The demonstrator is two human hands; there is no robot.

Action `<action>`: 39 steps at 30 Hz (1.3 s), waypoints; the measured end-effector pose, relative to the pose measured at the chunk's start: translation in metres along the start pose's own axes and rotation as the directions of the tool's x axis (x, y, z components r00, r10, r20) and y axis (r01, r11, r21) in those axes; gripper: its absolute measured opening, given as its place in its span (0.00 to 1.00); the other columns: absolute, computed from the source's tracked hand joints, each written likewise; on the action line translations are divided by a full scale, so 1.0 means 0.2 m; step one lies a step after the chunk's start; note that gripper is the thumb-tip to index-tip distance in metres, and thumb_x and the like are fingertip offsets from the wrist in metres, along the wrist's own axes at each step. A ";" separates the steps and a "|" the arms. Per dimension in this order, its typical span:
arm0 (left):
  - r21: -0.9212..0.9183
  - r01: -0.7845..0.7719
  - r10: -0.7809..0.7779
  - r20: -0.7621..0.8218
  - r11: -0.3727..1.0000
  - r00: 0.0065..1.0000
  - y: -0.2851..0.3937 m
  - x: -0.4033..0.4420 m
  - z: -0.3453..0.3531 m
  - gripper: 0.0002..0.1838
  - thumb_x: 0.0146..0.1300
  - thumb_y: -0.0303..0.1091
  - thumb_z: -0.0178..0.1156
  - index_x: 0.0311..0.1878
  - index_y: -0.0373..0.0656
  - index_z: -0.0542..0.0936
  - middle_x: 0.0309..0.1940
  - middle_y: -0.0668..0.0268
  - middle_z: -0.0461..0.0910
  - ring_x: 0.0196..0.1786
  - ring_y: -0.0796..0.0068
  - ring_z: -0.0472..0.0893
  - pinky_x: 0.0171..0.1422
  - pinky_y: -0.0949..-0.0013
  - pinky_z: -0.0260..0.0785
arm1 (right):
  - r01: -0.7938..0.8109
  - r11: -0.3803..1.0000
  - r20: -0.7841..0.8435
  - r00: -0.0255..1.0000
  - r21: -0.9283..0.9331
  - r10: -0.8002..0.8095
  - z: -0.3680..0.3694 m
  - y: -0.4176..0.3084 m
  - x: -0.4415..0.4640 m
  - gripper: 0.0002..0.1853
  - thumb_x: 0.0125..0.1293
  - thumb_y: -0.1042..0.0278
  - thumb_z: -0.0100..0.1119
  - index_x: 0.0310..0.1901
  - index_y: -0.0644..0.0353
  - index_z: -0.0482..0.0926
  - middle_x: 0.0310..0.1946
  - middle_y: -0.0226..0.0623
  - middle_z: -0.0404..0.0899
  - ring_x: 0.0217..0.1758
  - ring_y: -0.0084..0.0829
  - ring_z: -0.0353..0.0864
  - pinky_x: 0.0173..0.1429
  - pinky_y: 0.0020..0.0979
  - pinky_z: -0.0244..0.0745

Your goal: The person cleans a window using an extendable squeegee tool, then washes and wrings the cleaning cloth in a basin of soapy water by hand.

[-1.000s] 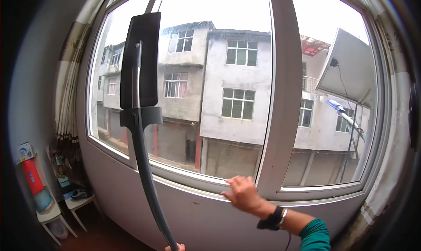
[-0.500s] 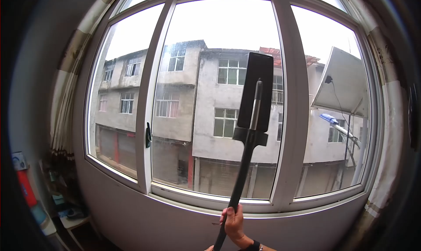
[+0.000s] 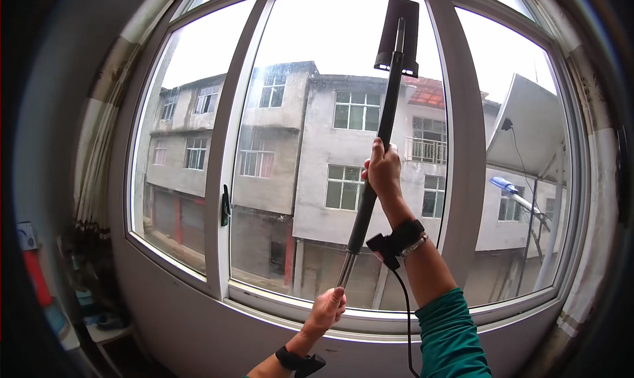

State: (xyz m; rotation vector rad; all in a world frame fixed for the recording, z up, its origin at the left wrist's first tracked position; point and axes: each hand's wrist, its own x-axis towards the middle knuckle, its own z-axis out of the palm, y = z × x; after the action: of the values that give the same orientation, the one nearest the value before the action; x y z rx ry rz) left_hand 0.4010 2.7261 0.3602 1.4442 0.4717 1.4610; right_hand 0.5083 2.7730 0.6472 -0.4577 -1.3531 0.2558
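I hold a long-handled window wiper (image 3: 371, 209) upright, slightly tilted to the right, in front of the middle pane. Its flat dark rectangular head (image 3: 389, 41) is near the top of that pane; whether it touches the glass I cannot tell. My right hand (image 3: 384, 168) is wrapped round the dark upper part of the pole. Lower down, my left hand (image 3: 325, 310) grips the pole just below its bare metal section. Both wrists carry black bands, and a cable hangs from the right one. The pole's lower end is hidden by my left hand.
The white window frame (image 3: 218, 147) has a black latch (image 3: 226, 205) on its left upright. Curtains (image 3: 99, 160) (image 3: 588, 199) hang at both sides. Shelves with small items stand at lower left. Outside are a grey building (image 3: 310, 120), a panel (image 3: 528, 123) and a street lamp (image 3: 505, 185).
The wiper head has risen toward the top of the pane. My right hand has moved up with the pole, and my left hand has come into clear view on the lower pole.
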 end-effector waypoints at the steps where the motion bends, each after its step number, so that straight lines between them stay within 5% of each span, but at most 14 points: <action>1: 0.014 -0.047 0.047 -0.004 0.999 0.999 0.07 0.04 -0.02 0.28 0.61 0.64 0.49 0.29 0.45 0.68 0.15 0.77 0.59 0.16 0.89 0.57 0.18 0.81 0.48 | -0.010 1.000 0.007 1.000 0.025 0.009 0.05 -0.05 0.07 0.20 0.69 0.54 0.47 0.39 0.68 0.65 0.16 0.35 0.71 0.11 0.27 0.73 0.14 0.28 0.69; 8: -0.016 -0.074 0.071 -0.120 0.997 0.990 0.08 0.11 -0.16 0.29 0.58 0.67 0.49 0.29 0.47 0.66 0.15 0.77 0.59 0.14 0.91 0.54 0.16 0.83 0.45 | 0.063 0.997 0.078 0.995 -0.041 -0.060 0.37 -0.06 0.05 0.22 0.68 0.54 0.50 0.40 0.71 0.62 0.20 0.51 0.75 0.15 0.37 0.78 0.16 0.35 0.73; 10: -0.051 -0.060 0.052 -0.135 0.997 0.989 0.05 0.13 -0.11 0.29 0.58 0.68 0.48 0.30 0.46 0.66 0.15 0.77 0.59 0.14 0.90 0.54 0.16 0.83 0.45 | 0.100 0.983 0.127 0.989 -0.154 -0.081 0.48 0.02 0.12 0.23 0.66 0.54 0.51 0.42 0.73 0.63 0.29 0.64 0.76 0.32 0.55 0.81 0.35 0.44 0.78; 12: -0.113 -0.095 0.077 -0.155 0.989 0.985 0.07 0.17 -0.05 0.30 0.57 0.69 0.48 0.30 0.46 0.66 0.14 0.76 0.59 0.14 0.89 0.54 0.15 0.83 0.45 | 0.068 0.984 0.185 0.982 -0.166 -0.037 0.52 -0.03 0.16 0.23 0.66 0.55 0.51 0.44 0.73 0.64 0.35 0.68 0.76 0.43 0.61 0.78 0.46 0.47 0.75; 18: -0.261 -0.155 0.113 -0.169 0.953 0.979 0.10 0.25 0.10 0.31 0.57 0.70 0.47 0.30 0.46 0.65 0.14 0.75 0.59 0.13 0.87 0.56 0.15 0.82 0.45 | 0.076 0.967 0.363 0.932 -0.243 0.018 0.67 -0.11 0.21 0.26 0.65 0.53 0.49 0.49 0.73 0.65 0.44 0.67 0.74 0.51 0.58 0.75 0.55 0.45 0.71; 20: -0.270 -0.122 0.081 -0.160 0.955 0.984 0.12 0.24 0.07 0.30 0.57 0.69 0.47 0.30 0.46 0.65 0.14 0.75 0.59 0.13 0.87 0.56 0.15 0.82 0.45 | 0.067 0.970 0.357 0.934 -0.232 0.021 0.68 -0.11 0.21 0.25 0.65 0.53 0.49 0.47 0.73 0.67 0.42 0.65 0.76 0.47 0.54 0.79 0.51 0.43 0.75; 22: -0.292 -0.132 0.099 -0.126 0.947 0.987 0.12 0.20 0.09 0.30 0.58 0.69 0.47 0.30 0.46 0.65 0.14 0.75 0.58 0.13 0.87 0.55 0.14 0.81 0.45 | 0.020 0.977 0.385 0.920 -0.215 0.066 0.60 -0.22 0.14 0.24 0.65 0.54 0.50 0.43 0.73 0.68 0.28 0.55 0.79 0.25 0.44 0.82 0.32 0.40 0.79; 24: -0.309 -0.099 0.070 -0.104 0.946 0.992 0.07 0.12 0.13 0.29 0.60 0.68 0.45 0.29 0.47 0.64 0.14 0.73 0.58 0.13 0.84 0.54 0.16 0.79 0.45 | 0.029 0.972 0.394 0.916 -0.235 0.068 0.55 -0.21 0.06 0.25 0.67 0.51 0.48 0.42 0.74 0.69 0.27 0.51 0.78 0.21 0.37 0.81 0.24 0.36 0.77; 26: -0.286 -0.077 0.033 -0.155 0.955 0.987 -0.09 0.00 0.14 0.29 0.60 0.68 0.44 0.30 0.46 0.64 0.15 0.73 0.58 0.14 0.84 0.55 0.16 0.80 0.46 | 0.058 0.970 0.403 0.914 -0.237 0.044 0.49 -0.12 -0.11 0.26 0.65 0.51 0.50 0.41 0.76 0.67 0.26 0.53 0.78 0.19 0.38 0.80 0.22 0.36 0.77; 29: -0.261 -0.042 -0.026 -0.250 0.964 0.968 -0.47 -0.27 0.15 0.30 0.60 0.68 0.42 0.30 0.46 0.64 0.15 0.73 0.58 0.15 0.84 0.55 0.18 0.80 0.48 | 0.052 0.985 0.456 0.889 -0.164 0.029 0.42 0.20 -0.47 0.21 0.63 0.58 0.54 0.39 0.71 0.63 0.26 0.65 0.75 0.35 0.65 0.75 0.39 0.51 0.72; 35: -0.617 0.006 -0.200 -0.245 0.787 0.949 -1.24 -1.17 0.42 0.24 0.64 0.61 0.48 0.29 0.47 0.70 0.14 0.71 0.64 0.15 0.81 0.64 0.18 0.79 0.55 | -0.127 0.968 0.604 0.762 -0.216 0.234 -0.07 0.41 -1.52 0.22 0.61 0.57 0.57 0.44 0.66 0.60 0.23 0.63 0.75 0.31 0.63 0.76 0.36 0.53 0.70; 36: -0.685 0.044 -0.238 -0.192 0.728 0.952 -1.31 -1.26 0.46 0.23 0.66 0.58 0.48 0.28 0.47 0.69 0.14 0.70 0.64 0.14 0.80 0.64 0.17 0.78 0.56 | -0.120 0.958 0.605 0.753 -0.259 0.258 -0.14 0.45 -1.62 0.20 0.61 0.61 0.57 0.46 0.65 0.62 0.21 0.54 0.75 0.28 0.54 0.79 0.33 0.45 0.71; 38: -0.571 0.181 -0.337 -0.178 0.801 0.925 -1.26 -1.19 0.51 0.19 0.67 0.51 0.49 0.28 0.46 0.71 0.15 0.68 0.67 0.17 0.78 0.67 0.18 0.76 0.59 | -0.223 0.929 0.632 0.684 -0.295 0.365 -0.22 0.39 -1.55 0.23 0.61 0.59 0.57 0.49 0.66 0.60 0.24 0.61 0.76 0.31 0.62 0.77 0.36 0.51 0.71; 39: -0.439 0.307 -0.415 -0.175 0.844 0.893 -1.24 -1.11 0.53 0.16 0.68 0.45 0.50 0.28 0.45 0.74 0.17 0.66 0.69 0.19 0.77 0.70 0.19 0.74 0.62 | -0.145 0.951 0.622 0.728 -0.272 0.288 -0.24 0.36 -1.48 0.22 0.62 0.61 0.56 0.50 0.66 0.60 0.24 0.59 0.76 0.31 0.61 0.77 0.35 0.49 0.72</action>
State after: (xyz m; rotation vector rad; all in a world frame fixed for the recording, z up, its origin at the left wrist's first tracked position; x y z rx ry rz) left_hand 0.5448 2.6130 0.0623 0.7828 0.5400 1.3423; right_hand 0.5003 2.7001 0.3468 -0.7500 -2.0385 0.5098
